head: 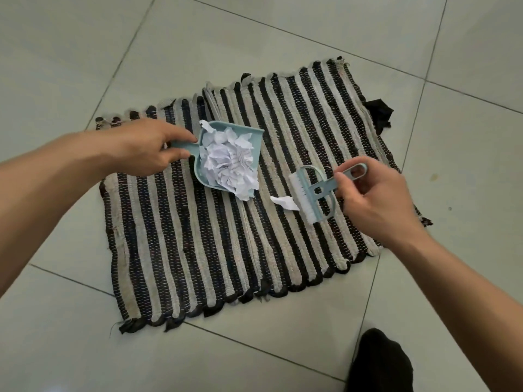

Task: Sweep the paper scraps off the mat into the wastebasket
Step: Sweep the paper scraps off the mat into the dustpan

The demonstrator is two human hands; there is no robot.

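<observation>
Left hand [144, 149] clamped on dustpan [226, 157] handle, scraps [230, 162] heaped inside; right hand [376, 199] gripping brush [307, 198]; one scrap [284, 202] touching bristles mid-mat [198, 244]; black sock [379, 363] near mat's near-right corner.

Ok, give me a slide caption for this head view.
Left hand holds full dustpan; right hand brushes last scrap.

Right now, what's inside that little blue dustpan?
The dustpan holds a heap of crumpled white paper scraps, some printed, spilling over its lip. The heap hides the pan's floor. One scrap lies outside on the mat.
</observation>
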